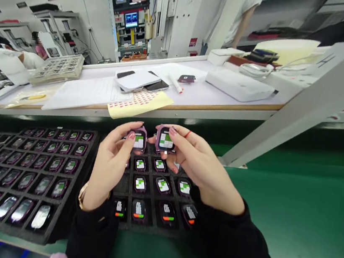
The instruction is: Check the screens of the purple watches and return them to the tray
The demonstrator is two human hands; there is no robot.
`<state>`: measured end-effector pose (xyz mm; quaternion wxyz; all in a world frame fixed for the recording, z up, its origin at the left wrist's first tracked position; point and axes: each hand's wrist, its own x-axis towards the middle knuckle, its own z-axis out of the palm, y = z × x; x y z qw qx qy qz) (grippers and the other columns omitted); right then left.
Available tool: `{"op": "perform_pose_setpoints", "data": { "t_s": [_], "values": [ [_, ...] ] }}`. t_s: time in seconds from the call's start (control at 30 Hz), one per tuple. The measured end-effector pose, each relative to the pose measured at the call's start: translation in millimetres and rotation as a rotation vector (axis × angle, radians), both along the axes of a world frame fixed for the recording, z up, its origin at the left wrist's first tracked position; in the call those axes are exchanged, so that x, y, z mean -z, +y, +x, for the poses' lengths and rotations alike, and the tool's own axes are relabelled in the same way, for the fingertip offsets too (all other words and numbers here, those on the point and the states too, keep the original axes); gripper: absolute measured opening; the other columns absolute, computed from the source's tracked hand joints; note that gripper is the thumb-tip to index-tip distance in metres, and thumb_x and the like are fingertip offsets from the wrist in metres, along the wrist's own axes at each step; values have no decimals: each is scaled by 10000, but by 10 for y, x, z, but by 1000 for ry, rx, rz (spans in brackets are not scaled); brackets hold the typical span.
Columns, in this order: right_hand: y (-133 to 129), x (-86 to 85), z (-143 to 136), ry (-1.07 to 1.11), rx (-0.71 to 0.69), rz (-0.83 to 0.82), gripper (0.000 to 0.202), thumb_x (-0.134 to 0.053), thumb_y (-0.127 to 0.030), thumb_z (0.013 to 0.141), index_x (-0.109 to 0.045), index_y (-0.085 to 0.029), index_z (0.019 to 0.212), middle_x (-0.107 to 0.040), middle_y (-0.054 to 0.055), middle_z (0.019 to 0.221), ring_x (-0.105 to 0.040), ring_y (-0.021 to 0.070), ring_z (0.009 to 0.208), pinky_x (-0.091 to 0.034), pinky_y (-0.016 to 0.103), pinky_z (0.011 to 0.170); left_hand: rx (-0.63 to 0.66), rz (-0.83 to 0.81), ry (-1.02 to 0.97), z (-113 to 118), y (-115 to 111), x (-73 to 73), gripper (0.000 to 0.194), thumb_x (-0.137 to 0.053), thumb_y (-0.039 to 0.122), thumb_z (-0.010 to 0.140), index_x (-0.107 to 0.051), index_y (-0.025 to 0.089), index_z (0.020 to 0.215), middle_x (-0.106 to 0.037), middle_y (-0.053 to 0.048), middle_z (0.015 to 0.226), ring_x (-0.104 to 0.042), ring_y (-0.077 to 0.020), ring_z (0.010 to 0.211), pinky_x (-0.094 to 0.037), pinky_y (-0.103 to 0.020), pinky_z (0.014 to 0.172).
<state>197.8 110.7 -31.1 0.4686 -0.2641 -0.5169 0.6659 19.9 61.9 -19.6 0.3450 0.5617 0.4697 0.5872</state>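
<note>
My left hand [112, 155] grips a purple smartwatch body [139, 141], its thumb on the lit screen's edge. A second purple smartwatch body [165, 141] is pinched in my right hand [197, 162], thumb at the top of its screen. Both screens show white and green blocks and face me, side by side with a narrow gap. Below them lies a black foam tray [147, 194] whose slots hold several more watches. Its nearest row shows dark screens with white text and coloured bars; rows behind show green and white blocks. My hands hide part of this tray.
Another black tray [56, 211] full of watches lies to the left. Beyond, a raised shelf [212, 109] carries papers, phones, a marker [176, 83] and a white box [239, 85]. A slanted white post [293, 98] rises at right. Other people are in the background.
</note>
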Motion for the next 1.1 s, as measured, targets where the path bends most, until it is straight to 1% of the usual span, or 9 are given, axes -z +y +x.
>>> {"op": "perform_pose_setpoints", "data": {
  "t_s": [0.07, 0.23, 0.37, 0.47, 0.63, 0.77, 0.87, 1.0, 1.1],
  "values": [
    [38, 47, -28, 24, 9, -16, 477, -790, -571, 843, -669, -194, 1108, -705, 100, 958, -575, 164, 611, -402, 186, 362, 22, -22, -30, -1, 19, 16, 261, -593, 339, 973, -685, 300, 1214, -713, -23, 1123, -647, -113, 716, -487, -190, 523],
    [103, 114, 16, -10, 6, -33, 493, -777, -579, 863, -674, -194, 1154, -696, 106, 972, -585, 174, 640, -428, 183, 369, 126, -69, -84, 8, 55, 36, 334, -635, 268, 934, -650, 282, 1268, -675, -48, 1278, -690, -157, 943, -578, -209, 696],
    [105, 92, 93, -43, 9, -2, 463, -758, -537, 889, -670, -200, 1194, -661, 70, 856, -592, 189, 658, -443, 193, 387, 157, -95, -95, 29, 48, 27, 367, -646, 237, 914, -646, 277, 1279, -678, -59, 1282, -693, -186, 998, -602, -244, 749],
    [99, 84, 135, -95, -4, 45, 445, -735, -471, 911, -645, -199, 1251, -634, 31, 767, -559, 151, 571, -444, 188, 410, 173, -89, -107, 40, 26, 20, 375, -645, 215, 909, -658, 291, 1275, -698, -47, 1244, -692, -188, 1010, -608, -254, 782],
    [79, 46, 128, -117, -16, 90, 453, -731, -360, 877, -600, -167, 1265, -638, 7, 758, -470, 95, 472, -444, 175, 412, 165, -97, -79, 51, -3, 5, 385, -652, 219, 914, -659, 288, 1293, -718, -42, 1199, -700, -179, 959, -606, -280, 850],
    [65, 14, 88, -136, 12, 98, 411, -737, -346, 847, -617, -151, 1189, -602, -15, 687, -444, 93, 468, -407, 149, 384, 162, -118, -83, 67, -18, -7, 362, -647, 237, 935, -664, 302, 1290, -714, -28, 1219, -691, -145, 930, -591, -220, 810],
    [75, 24, 70, -159, 41, 104, 410, -745, -387, 841, -635, -144, 1153, -582, -19, 643, -423, 92, 457, -363, 134, 357, 160, -116, -84, 78, -18, 2, 342, -649, 263, 946, -674, 334, 1280, -707, -13, 1232, -683, -115, 894, -569, -162, 732],
    [93, 49, 59, -178, 69, 91, 412, -749, -427, 843, -655, -136, 1118, -550, -27, 595, -414, 91, 454, -330, 127, 351, 158, -102, -94, 89, 17, 27, 304, -653, 296, 952, -698, 356, 1246, -722, -2, 1089, -660, -83, 793, -533, -122, 644],
    [97, 58, 63, -182, 58, 93, 418, -734, -426, 850, -646, -133, 1136, -573, -22, 610, -400, 79, 427, -328, 133, 352, 140, -78, -109, 90, 43, 37, 272, -648, 299, 956, -718, 354, 1212, -713, 4, 985, -640, -70, 743, -513, -110, 611]
  ]
}}
